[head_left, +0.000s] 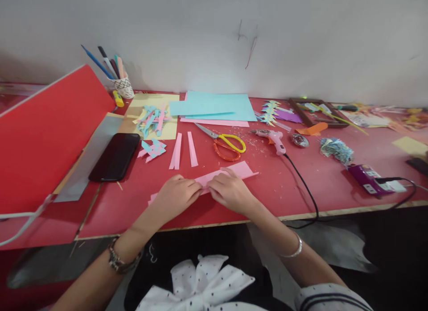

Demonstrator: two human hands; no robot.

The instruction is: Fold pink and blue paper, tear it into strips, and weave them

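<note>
A sheet of pink paper lies at a slant near the table's front edge, with a fold along its near side. My left hand grips that edge left of its middle, fingers curled over the paper. Close beside it, my right hand pinches the same edge. Both hands hide the paper's middle part. Just beyond are narrow pink paper strips and scissors with one yellow and one orange handle.
Blue paper sheets lie at the back by the wall. A pink glue gun trails its cable to the right. On the left are a black phone, a pen cup and a red board. A purple power box sits right.
</note>
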